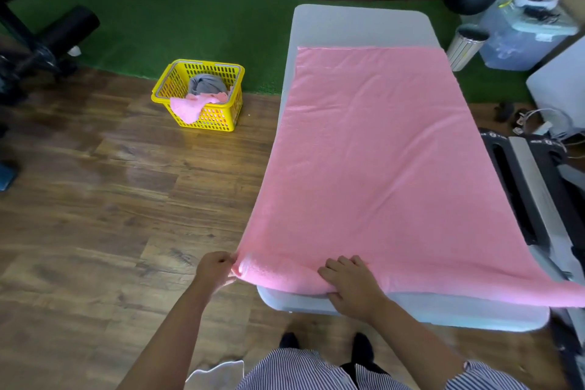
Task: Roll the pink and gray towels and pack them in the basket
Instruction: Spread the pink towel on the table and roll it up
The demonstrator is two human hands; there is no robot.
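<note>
— What does the head camera show on the bench?

— A large pink terry towel [373, 149] lies spread flat along a pale grey padded bench [357, 25], covering most of its top; the far end of the bench is bare. The towel's near edge is turned over into a short, thick roll at the near left corner, while its near right corner hangs off the bench edge.

— And the hands?

— The left hand [215, 269] sits at the open left end of the roll, fingers curled and pinching the towel's edge there. The right hand [351, 282] lies over the roll further along, fingers bent across the top and thumb tucked under the front — it grips the rolled cloth. Both forearms are bare, and a striped short-sleeved shirt [294, 370] shows at the bottom of the view.

— Where is the basket?

— A yellow perforated plastic basket [202, 119] stands on the wooden plank floor [95, 199], well apart from the bench on its left, right by the edge of a green artificial-turf mat [177, 19]. Inside it sits a rolled grey towel [207, 84], and a crumpled pink cloth [190, 106] drapes over the basket's near rim.
</note>
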